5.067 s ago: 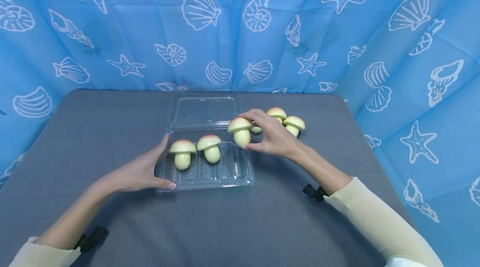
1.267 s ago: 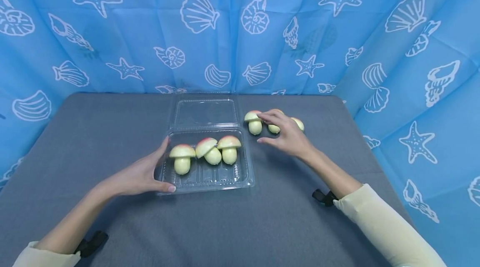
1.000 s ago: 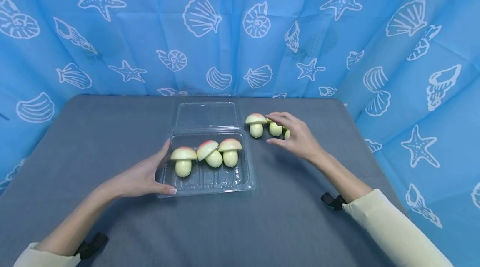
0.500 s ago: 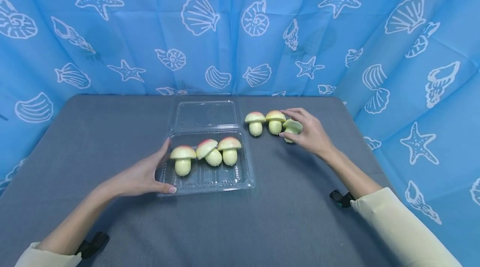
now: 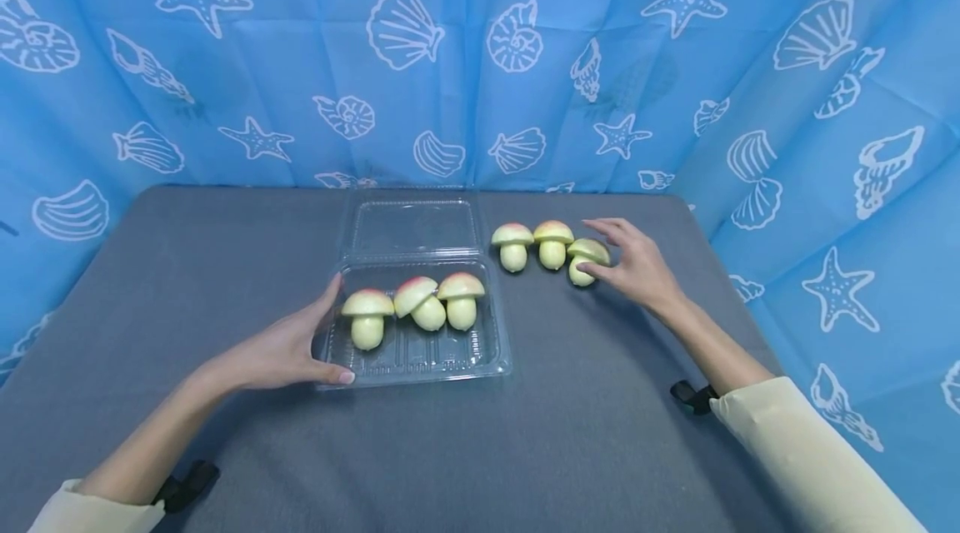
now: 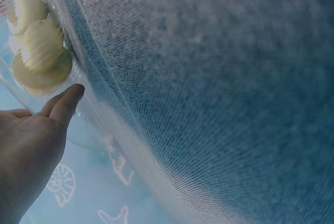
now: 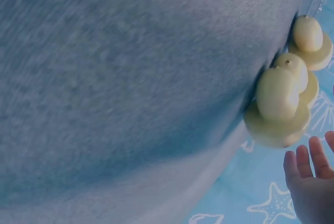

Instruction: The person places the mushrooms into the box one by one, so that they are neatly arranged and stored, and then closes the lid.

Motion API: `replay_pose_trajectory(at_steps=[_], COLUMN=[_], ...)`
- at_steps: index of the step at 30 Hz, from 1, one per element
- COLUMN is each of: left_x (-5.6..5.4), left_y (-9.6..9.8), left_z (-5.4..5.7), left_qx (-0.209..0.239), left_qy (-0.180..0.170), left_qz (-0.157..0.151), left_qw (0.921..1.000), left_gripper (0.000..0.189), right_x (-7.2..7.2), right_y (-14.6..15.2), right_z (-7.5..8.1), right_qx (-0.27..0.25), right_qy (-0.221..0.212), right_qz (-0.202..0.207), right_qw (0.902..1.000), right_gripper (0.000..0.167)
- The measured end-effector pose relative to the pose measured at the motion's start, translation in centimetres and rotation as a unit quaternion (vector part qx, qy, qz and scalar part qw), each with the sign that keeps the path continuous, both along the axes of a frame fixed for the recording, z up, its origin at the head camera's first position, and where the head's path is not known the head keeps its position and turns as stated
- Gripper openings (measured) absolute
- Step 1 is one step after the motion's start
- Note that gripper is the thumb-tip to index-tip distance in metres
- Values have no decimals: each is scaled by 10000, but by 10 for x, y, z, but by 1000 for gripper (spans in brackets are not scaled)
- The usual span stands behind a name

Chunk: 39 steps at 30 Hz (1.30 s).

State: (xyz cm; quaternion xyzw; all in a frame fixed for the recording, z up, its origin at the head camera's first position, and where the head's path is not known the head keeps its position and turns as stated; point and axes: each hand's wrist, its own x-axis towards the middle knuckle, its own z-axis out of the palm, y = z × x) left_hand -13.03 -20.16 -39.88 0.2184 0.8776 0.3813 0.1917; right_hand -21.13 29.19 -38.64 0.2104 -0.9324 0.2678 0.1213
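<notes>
A clear plastic clamshell container (image 5: pixel 491 354) lies on the table with its lid (image 5: pixel 412 225) folded back flat. Inside sit a left mushroom (image 5: pixel 367 318), a tilted middle one and a right mushroom (image 5: pixel 461 300), pale yellow-green with reddish caps. My left hand (image 5: pixel 281 350) touches the container's left side, thumb by the front corner, fingers straight along the wall in the left wrist view. Three more mushrooms stand right of the container. My right hand (image 5: pixel 637 271) is spread beside the rightmost mushroom (image 5: pixel 588 254), its thumb overlapping the stem. Fingers (image 7: pixel 303 161) look extended in the right wrist view.
A grey cloth covers the table (image 5: pixel 480 450). Behind it and along the right hangs a blue curtain (image 5: pixel 465 58) with white shells and starfish. A black band (image 5: pixel 187 485) shows at each wrist.
The mushroom that my right hand held over the container now lies inside, and the middle one has tilted. My right hand has moved right to the rightmost mushroom. My left hand stays.
</notes>
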Motion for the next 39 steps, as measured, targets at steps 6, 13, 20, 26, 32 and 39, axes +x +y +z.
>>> replay_pose_trajectory(at_steps=[6,13,20,26,32,39], left_x=[-1,-2,-1,-2,-1,-1], left_y=[1,0,-1,0,1,1], left_z=[-3,-5,-5,-3,-1,-4], left_qx=[-52,-95,-65,-27,-19,9], left_qy=[-37,-42,-84,-67,-81,-19], left_qz=[66,67,88,23,31,-9], left_qw=[10000,9999,9999,10000,10000,10000], left_gripper=[135,135,135,134,134,134], right_x=[-1,-1,-5,-5,-3,3], right_y=[7,8,4,5,8,16], right_z=[-5,-11,-15,-18,-17,-14], right_qx=[107,317,424,536,565,492], right_qy=[-429,-852,-912,-792,-743,-669], right_qz=[-157,-253,-272,-330,-279,-229], right_qw=[9989,9955,9946,9949,9952,9963], right_gripper=[71,77,75,73,71,71])
